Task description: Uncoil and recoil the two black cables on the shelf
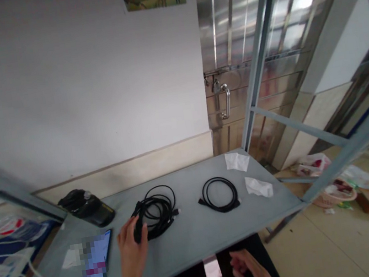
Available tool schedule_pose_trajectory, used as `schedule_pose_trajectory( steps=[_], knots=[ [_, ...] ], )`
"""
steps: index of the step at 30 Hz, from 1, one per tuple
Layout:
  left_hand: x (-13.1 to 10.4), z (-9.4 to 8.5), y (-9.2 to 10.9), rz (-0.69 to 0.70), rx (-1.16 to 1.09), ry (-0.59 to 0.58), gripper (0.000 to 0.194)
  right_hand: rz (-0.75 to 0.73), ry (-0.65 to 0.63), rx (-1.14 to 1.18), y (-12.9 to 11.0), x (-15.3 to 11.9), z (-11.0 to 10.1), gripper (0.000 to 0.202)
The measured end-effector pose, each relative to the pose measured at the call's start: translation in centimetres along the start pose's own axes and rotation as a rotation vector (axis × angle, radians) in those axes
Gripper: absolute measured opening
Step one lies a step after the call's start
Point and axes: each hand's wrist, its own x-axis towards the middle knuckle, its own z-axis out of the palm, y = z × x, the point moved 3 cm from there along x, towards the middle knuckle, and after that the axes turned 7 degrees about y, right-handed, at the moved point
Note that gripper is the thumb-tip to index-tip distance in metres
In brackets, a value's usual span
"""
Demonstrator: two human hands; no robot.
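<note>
My left hand [133,245] is at the left edge of a tangled pile of black cables [157,212], thumb and fingers closed around part of it. Plug ends stick out on the pile's right side. A single black cable [221,207], coiled in a loop, lies apart to the right on the grey table [191,230]. Below the table's front edge, my right hand [252,269] hovers over my lap with loosely bent fingers and nothing visible in them. Beside it on the lap is a phone [214,273] with a lit screen.
Two white tissues [259,187] lie at the table's right end. A black bag-like container [91,210] stands back left, near a larger phone or tablet [95,265] with a white cable. Metal frame posts [262,53] rise at the corners. A basket [334,192] sits on the floor.
</note>
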Motion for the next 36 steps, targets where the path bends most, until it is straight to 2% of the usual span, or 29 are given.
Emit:
schedule_pose_trajectory(
  steps=[3, 5, 9, 12, 14, 17, 23, 27, 30, 32, 34, 36],
  knots=[
    [-3.4, -0.8, 1.5, 0.144, -0.039, -0.015, 0.04, -0.085, 0.004, -0.149, 0.8, 2.9, -0.9, 0.028],
    [-4.4, -0.8, 2.8, 0.238, -0.056, -0.062, 0.038, -0.133, 0.042, -0.282, 1.6, 5.6, -1.2, 0.03],
    [-3.1, 0.9, 3.9, 0.352, -0.02, -0.216, 0.048, -0.258, 0.027, -0.501, 4.2, 11.5, 0.1, 0.04],
    [-1.2, 2.2, 2.6, 0.351, 0.069, -0.298, 0.046, -0.299, 0.007, -0.589, 6.4, 14.1, 1.5, 0.042],
    [-0.6, 2.4, 1.2, 0.326, 0.103, -0.335, 0.038, -0.313, -0.001, -0.612, 7.6, 14.6, 2.1, 0.031],
    [-0.9, 1.9, -0.7, 0.295, 0.107, -0.325, 0.033, -0.323, -0.023, -0.639, 8.6, 14.2, 2.5, 0.02],
    [-3.6, 0.9, -2.1, 0.239, 0.1, -0.148, 0.062, -0.33, -0.043, -0.686, 8.7, 13.8, 2.7, 0.018],
    [-3.8, 1.7, -2.4, 0.176, 0.106, -0.116, 0.065, -0.352, -0.018, -0.731, 8.6, 14.1, 2.9, 0.019],
    [-3.0, 2.2, -2.0, 0.161, 0.078, -0.063, 0.062, -0.378, 0.015, -0.747, 8.7, 14.2, 3.0, 0.023],
    [-2.7, 2.3, -1.0, 0.169, 0.036, 0.004, 0.058, -0.394, 0.042, -0.742, 8.9, 14.2, 3.0, 0.025],
    [-3.2, 2.4, 0.6, 0.169, -0.032, 0.069, 0.052, -0.403, 0.077, -0.732, 9.1, 14.1, 3.0, 0.025],
    [-4.7, 2.6, 3.0, 0.144, -0.131, 0.084, 0.045, -0.405, 0.101, -0.723, 9.2, 14.0, 3.0, 0.024]
  ],
)
